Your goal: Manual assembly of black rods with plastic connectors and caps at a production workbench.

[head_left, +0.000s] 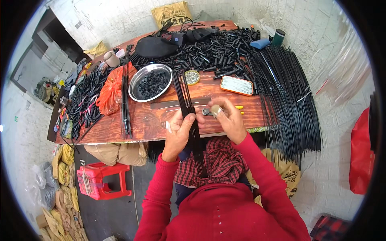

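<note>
Left hand [179, 128] on the black rods [196, 146], right hand [231, 122] on the pale roll [217, 111]

We see the left fingers clamped around the bundled rods, which span the front edge of the table [146, 122]. The right fingers pinch the roll (tape, by its look) just beside them. Behind that hand we spot pliers [206, 112]; beyond the left one, a steel bowl [149, 99] of small black parts [154, 84].

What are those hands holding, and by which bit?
The left fingers hold a bundle of thin black rods near its middle. The right fingers hold a small pale thing, perhaps a tape roll, seemingly by its edge.
</note>
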Demonstrator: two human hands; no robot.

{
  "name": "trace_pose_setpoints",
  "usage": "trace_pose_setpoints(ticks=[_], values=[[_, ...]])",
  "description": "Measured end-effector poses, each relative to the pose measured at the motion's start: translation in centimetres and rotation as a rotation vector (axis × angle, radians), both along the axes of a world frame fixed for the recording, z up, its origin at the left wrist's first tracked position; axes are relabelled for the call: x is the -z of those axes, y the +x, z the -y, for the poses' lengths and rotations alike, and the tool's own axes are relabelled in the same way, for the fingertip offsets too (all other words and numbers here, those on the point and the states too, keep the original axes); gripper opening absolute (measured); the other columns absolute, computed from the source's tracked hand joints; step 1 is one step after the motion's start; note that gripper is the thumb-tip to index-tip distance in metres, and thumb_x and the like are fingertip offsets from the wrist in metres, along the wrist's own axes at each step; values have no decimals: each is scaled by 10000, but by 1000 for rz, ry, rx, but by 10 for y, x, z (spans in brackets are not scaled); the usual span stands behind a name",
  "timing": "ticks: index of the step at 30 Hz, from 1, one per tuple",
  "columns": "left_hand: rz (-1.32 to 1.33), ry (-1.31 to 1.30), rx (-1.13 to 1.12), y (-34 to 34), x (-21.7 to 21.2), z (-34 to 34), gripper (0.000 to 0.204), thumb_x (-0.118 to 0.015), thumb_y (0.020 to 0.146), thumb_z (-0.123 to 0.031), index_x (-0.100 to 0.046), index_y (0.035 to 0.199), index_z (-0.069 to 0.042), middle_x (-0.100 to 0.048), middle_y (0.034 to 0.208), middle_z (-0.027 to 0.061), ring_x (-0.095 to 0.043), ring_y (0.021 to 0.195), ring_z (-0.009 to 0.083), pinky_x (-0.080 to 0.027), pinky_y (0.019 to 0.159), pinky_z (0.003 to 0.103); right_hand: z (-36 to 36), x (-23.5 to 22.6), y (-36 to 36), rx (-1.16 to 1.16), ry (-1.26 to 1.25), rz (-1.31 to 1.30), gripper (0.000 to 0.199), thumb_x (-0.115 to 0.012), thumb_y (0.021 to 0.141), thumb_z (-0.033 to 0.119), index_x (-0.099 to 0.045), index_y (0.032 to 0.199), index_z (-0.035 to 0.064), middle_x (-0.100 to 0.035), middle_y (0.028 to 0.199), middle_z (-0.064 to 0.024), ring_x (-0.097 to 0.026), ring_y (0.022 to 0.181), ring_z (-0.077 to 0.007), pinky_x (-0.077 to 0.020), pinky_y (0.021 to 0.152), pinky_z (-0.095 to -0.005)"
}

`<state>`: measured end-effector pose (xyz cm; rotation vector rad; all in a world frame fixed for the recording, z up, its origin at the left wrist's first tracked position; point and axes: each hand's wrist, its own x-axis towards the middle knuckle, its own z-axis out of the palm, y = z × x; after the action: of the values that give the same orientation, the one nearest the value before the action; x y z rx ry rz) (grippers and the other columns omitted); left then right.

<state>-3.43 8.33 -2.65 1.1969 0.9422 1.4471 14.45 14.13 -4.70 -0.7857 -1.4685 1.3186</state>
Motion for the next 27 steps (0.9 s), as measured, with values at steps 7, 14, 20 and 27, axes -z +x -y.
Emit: trace_pose_setpoints(ticks=[7,14,20,27], values=[[-13,25,21,4,-4,-2,259,-532,1031,-180,-571,1169,36,-665,909,93,-660,814,152,-559,764,289,-7,-33,-22,-133,67,-40,131,-577,988,112,-580,1037,-9,-645,931,-62,-604,837,-88,-512,762,-253],[49,38,11,5,0,-4,244,-507,1042,-174,-560,1173,26,-632,856,63,-629,780,129,-538,734,270,-9,-33,-23,-2,101,13,89,-576,982,87,-579,949,4,-673,889,-62,-620,827,-87,-517,756,-250],[113,47,-16,7,7,-6,262,-499,1048,-201,-560,1186,13,-581,818,24,-560,709,90,-516,688,256,-16,-60,-26,-47,103,-55,192,-599,970,96,-564,1119,-20,-658,1058,-92,-620,991,-135,-510,875,-292],[127,118,-76,26,-1,-12,266,-502,1048,-218,-562,1184,3,-572,818,15,-536,692,81,-515,679,253,-48,-108,-43,-420,-26,160,177,-645,953,174,-672,1035,20,-700,853,-11,-619,717,-47,-519,587,-249]])
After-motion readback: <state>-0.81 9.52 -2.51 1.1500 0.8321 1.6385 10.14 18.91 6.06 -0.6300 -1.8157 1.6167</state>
